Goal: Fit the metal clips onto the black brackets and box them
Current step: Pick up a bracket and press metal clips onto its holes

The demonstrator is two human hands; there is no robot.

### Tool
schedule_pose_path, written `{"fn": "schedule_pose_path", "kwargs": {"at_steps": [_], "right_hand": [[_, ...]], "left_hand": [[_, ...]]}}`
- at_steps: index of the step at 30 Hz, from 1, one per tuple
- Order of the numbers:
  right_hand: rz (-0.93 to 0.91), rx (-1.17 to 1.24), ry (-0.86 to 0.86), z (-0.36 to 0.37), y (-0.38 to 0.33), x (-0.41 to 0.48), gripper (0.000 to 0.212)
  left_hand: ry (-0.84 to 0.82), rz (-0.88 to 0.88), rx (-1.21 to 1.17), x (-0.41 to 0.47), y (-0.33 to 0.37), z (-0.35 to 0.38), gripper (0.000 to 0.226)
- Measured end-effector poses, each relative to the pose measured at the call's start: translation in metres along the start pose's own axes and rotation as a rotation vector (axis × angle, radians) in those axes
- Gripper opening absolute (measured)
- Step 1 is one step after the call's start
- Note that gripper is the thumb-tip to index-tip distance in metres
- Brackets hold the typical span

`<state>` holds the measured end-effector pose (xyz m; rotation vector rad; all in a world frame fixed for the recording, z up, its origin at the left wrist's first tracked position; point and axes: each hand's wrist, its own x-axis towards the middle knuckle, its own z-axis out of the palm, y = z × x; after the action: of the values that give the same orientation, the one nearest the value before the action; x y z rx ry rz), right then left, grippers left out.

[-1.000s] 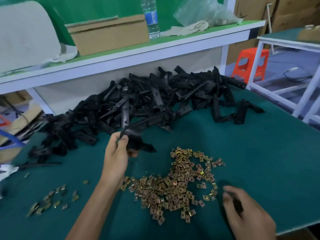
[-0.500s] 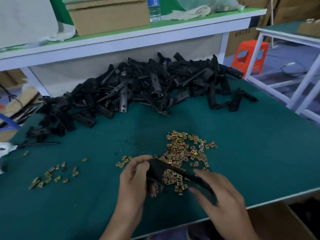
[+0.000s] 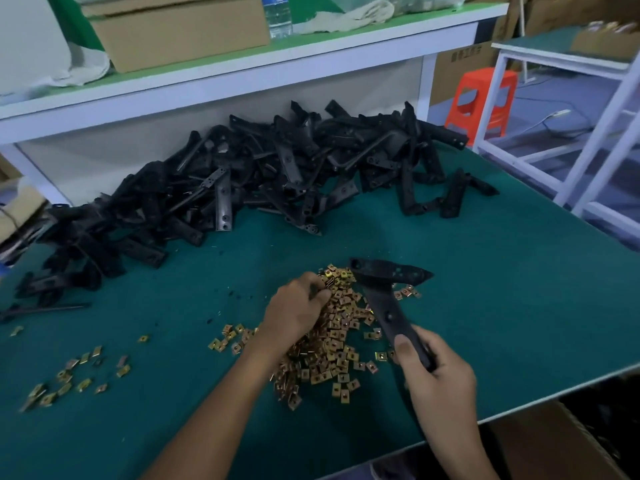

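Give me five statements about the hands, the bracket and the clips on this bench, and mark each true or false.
1. The right hand holds a black bracket. True.
2. The left hand holds a water bottle. False: it is down in the clip pile; the bottle stands on the shelf.
3. The bracket heap lies behind the clips. True.
4. The clips are silver-white. False: they look brass or gold.
5. A few stray clips lie apart to the left of the pile. True.
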<state>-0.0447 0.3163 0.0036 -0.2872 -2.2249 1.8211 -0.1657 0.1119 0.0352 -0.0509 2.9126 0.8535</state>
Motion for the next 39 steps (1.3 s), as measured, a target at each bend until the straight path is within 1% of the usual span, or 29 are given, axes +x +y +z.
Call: {"fn": "schedule_pose_path", "kwargs": {"at_steps": [2, 4, 7, 9, 14, 18, 21, 25, 26, 27, 28, 30, 31, 33, 37, 39], "right_hand": [[0.008, 0.008, -0.033, 0.001, -0.003, 0.000, 0.019], [0.032, 0.047, -0.063, 0.000, -0.007, 0.000, 0.023], [0.074, 0.095, -0.104, -0.002, -0.010, 0.000, 0.041], [0.064, 0.106, -0.124, -0.003, -0.012, 0.000, 0.044], [0.046, 0.153, -0.136, -0.004, -0.012, 0.001, 0.041], [0.040, 0.173, -0.135, -0.005, -0.011, 0.000, 0.043], [0.043, 0.179, -0.142, -0.005, -0.010, 0.001, 0.043], [0.056, 0.209, -0.121, -0.006, -0.007, 0.003, 0.053], [0.057, 0.206, -0.114, -0.006, -0.006, 0.004, 0.057], [0.059, 0.199, -0.108, -0.006, -0.005, 0.004, 0.059], [0.062, 0.194, -0.106, -0.006, -0.004, 0.005, 0.060], [0.070, 0.189, -0.108, -0.006, -0.001, 0.005, 0.056], [0.074, 0.184, -0.108, -0.005, 0.000, 0.005, 0.054], [0.072, 0.162, -0.101, -0.005, 0.003, 0.005, 0.048], [0.058, 0.136, -0.094, -0.005, 0.002, 0.005, 0.046], [0.058, 0.140, -0.098, -0.005, 0.001, 0.005, 0.045]], "left_hand": [[-0.087, -0.056, -0.032, 0.006, 0.001, -0.006, 0.019], [-0.159, -0.104, -0.075, 0.009, 0.001, -0.012, 0.022], [-0.199, -0.133, -0.080, 0.007, -0.001, -0.020, 0.020], [-0.195, -0.117, -0.033, 0.003, -0.005, -0.020, 0.021], [-0.141, -0.114, -0.081, -0.007, -0.012, -0.020, 0.024], [-0.060, -0.073, -0.050, -0.015, -0.019, -0.020, 0.018], [-0.033, -0.059, -0.118, -0.020, -0.027, -0.022, 0.010], [0.124, -0.006, -0.117, -0.023, -0.031, -0.025, 0.008], [0.130, 0.011, -0.097, -0.023, -0.032, -0.026, 0.007], [0.096, 0.022, -0.068, -0.023, -0.033, -0.026, 0.004], [0.026, 0.024, -0.037, -0.023, -0.034, -0.027, 0.004], [-0.122, 0.006, -0.001, -0.022, -0.036, -0.027, 0.012], [-0.160, -0.006, 0.006, -0.021, -0.037, -0.027, 0.015], [-0.176, -0.017, 0.017, -0.019, -0.036, -0.027, 0.017], [-0.103, -0.011, -0.008, -0.021, -0.040, -0.030, 0.017], [-0.151, -0.020, 0.020, -0.024, -0.042, -0.034, 0.018]]}}
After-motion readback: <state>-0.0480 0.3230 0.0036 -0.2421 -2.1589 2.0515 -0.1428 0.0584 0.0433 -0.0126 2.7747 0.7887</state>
